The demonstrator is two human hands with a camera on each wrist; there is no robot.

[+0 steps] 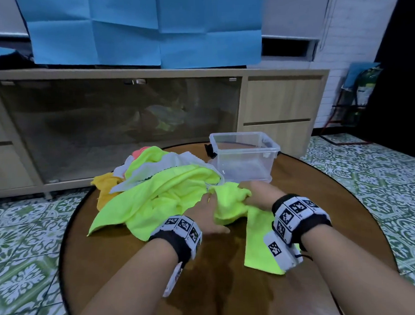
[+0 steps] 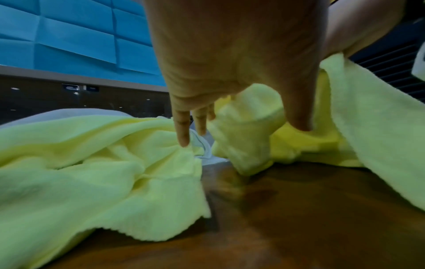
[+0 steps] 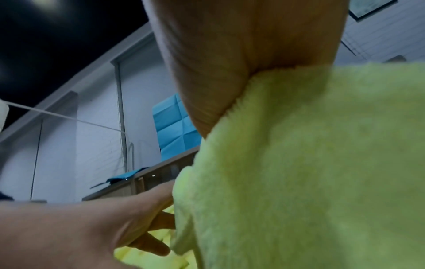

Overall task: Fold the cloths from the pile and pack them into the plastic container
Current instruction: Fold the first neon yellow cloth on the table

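Note:
A neon yellow-green cloth (image 1: 230,204) lies bunched at the middle of the round brown table (image 1: 230,275), one end trailing toward me. My right hand (image 1: 250,191) grips its bunched top; in the right wrist view the cloth (image 3: 299,163) hangs from that palm. My left hand (image 1: 210,210) lies beside it with straight fingers (image 2: 184,131) touching the fabric and the thumb (image 2: 299,118) on a fold. The pile of cloths (image 1: 155,183) sits just left. The clear plastic container (image 1: 247,165) stands behind my right hand and holds no cloth.
The pile holds more yellow-green cloths, a white one (image 1: 178,161), an orange-yellow one (image 1: 105,188) and a pink one at the back. A low wooden cabinet (image 1: 282,101) with a glass front stands beyond the table. Green patterned floor tiles (image 1: 27,236) surround the table.

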